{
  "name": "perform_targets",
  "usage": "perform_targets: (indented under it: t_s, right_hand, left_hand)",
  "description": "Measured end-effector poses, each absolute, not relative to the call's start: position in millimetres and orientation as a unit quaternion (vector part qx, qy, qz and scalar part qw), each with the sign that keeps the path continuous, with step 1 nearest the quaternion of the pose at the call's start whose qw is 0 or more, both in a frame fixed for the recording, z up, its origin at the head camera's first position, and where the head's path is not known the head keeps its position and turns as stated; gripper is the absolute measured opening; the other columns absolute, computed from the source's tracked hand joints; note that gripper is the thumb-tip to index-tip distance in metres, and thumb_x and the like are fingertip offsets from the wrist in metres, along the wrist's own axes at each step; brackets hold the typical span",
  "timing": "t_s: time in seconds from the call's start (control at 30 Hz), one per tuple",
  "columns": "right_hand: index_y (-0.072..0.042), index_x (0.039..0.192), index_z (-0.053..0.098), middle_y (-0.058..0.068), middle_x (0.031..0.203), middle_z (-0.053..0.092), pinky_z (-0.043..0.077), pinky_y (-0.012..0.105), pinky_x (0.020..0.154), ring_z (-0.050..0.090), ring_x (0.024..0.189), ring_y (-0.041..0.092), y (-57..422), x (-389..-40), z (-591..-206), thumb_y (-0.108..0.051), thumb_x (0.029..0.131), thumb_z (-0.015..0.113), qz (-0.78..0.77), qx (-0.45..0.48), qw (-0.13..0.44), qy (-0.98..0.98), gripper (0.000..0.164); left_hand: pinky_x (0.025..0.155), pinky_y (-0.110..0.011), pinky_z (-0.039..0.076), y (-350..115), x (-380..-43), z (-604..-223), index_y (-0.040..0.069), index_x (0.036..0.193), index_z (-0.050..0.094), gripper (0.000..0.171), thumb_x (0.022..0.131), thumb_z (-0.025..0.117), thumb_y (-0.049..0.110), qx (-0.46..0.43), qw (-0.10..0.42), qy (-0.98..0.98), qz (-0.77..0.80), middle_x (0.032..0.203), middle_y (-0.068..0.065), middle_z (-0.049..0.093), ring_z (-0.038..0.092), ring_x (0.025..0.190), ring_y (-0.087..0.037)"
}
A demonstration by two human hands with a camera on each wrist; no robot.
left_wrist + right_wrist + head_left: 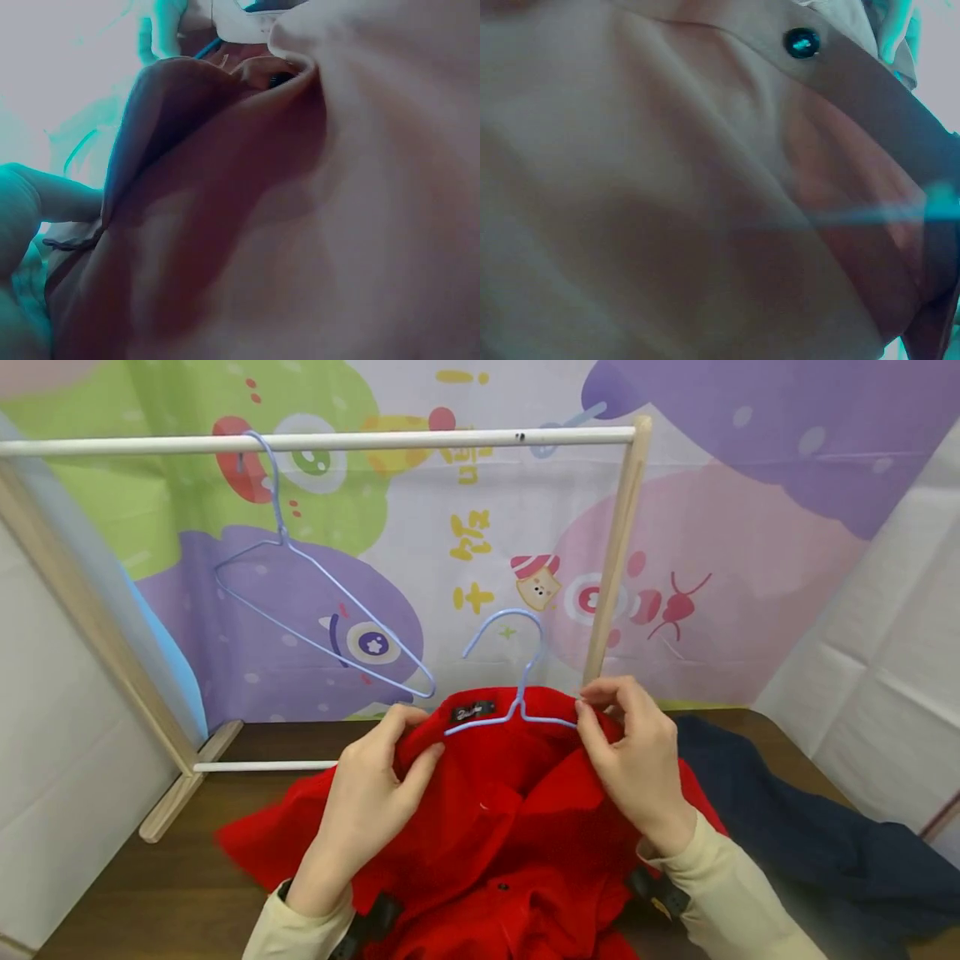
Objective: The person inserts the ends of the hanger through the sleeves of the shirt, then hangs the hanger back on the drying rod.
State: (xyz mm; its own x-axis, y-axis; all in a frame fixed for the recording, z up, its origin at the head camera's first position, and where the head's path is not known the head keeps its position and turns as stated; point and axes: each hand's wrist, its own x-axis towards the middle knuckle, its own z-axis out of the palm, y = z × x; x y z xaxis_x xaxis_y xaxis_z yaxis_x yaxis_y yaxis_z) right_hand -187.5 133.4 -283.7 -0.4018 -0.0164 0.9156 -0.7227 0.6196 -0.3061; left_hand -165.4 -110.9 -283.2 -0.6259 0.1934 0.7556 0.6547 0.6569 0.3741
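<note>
A red collared shirt (480, 827) lies bunched in front of me, its collar raised toward the rack. My left hand (367, 793) pinches the collar's left side between thumb and fingers. On the other side, my right hand (637, 760) pinches the collar near the shoulder. A light blue wire hanger (519, 693) sits in the neck opening, hook up; the ends of its arms are hidden by cloth and fingers. Close-up shirt fabric (225, 247) fills most of the left wrist view. In the right wrist view a dark button (801, 43) shows on the shirt's placket.
Behind the shirt stands a wooden rack with a white bar (420, 441). Another blue hanger (330, 572) hangs from that bar, with nothing on it. Dark navy cloth (795, 827) lies on the brown table (172, 902) at right. A cartoon-printed curtain (720, 527) hangs behind.
</note>
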Motion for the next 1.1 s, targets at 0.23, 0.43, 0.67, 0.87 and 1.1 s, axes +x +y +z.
perform_targets:
  t_s: [0.23,0.43,0.67,0.87,1.1]
  right_hand:
    - [-0.002,0.079,0.060,0.008,0.069,0.057,0.034,0.024,0.054,0.046,0.060,0.017,135,-184,-291,-0.014,0.080,0.055,0.311,0.221,0.581,-0.718,0.014]
    - [0.000,0.099,0.059,0.010,0.093,0.060,0.040,0.022,0.076,0.052,0.083,0.019,142,-183,-296,-0.008,0.081,0.051,0.361,0.332,0.474,-0.731,0.022]
    - [-0.001,0.127,0.047,0.012,0.123,0.052,0.033,0.023,0.099,0.048,0.110,0.021,150,-184,-301,-0.027,0.087,0.058,0.362,0.359,0.387,-0.768,0.050]
    - [-0.011,0.125,0.053,0.007,0.106,0.064,0.045,0.030,0.074,0.059,0.087,0.018,149,-184,-309,-0.021,0.070,0.078,0.316,0.260,0.394,-0.823,0.061]
    - [-0.010,0.104,0.061,0.006,0.081,0.067,0.040,0.027,0.047,0.048,0.049,0.012,147,-187,-313,-0.014,0.073,0.074,0.291,0.207,0.465,-0.810,0.034]
  left_hand:
    - [0.058,-0.019,0.041,-124,-169,-280,0.006,0.097,0.059,0.022,0.077,0.068,0.003,-0.245,0.400,-0.804,-0.365,0.081,-0.001,0.063,0.051,0.064,-0.008]
    - [0.054,-0.017,0.037,-136,-169,-277,0.006,0.096,0.061,0.025,0.074,0.071,0.001,-0.249,0.418,-0.787,-0.381,0.077,0.000,0.063,0.047,0.061,-0.007]
    - [0.053,-0.017,0.038,-145,-170,-278,0.005,0.097,0.061,0.030,0.071,0.071,-0.006,-0.285,0.388,-0.766,-0.427,0.073,-0.001,0.061,0.048,0.061,-0.006]
    - [0.050,-0.017,0.038,-142,-169,-279,0.006,0.096,0.060,0.030,0.071,0.070,-0.006,-0.323,0.346,-0.761,-0.445,0.069,0.001,0.057,0.047,0.058,-0.005]
    - [0.050,-0.015,0.034,-136,-172,-281,0.012,0.097,0.060,0.030,0.072,0.074,0.003,-0.307,0.337,-0.794,-0.402,0.065,0.008,0.051,0.041,0.054,-0.004]
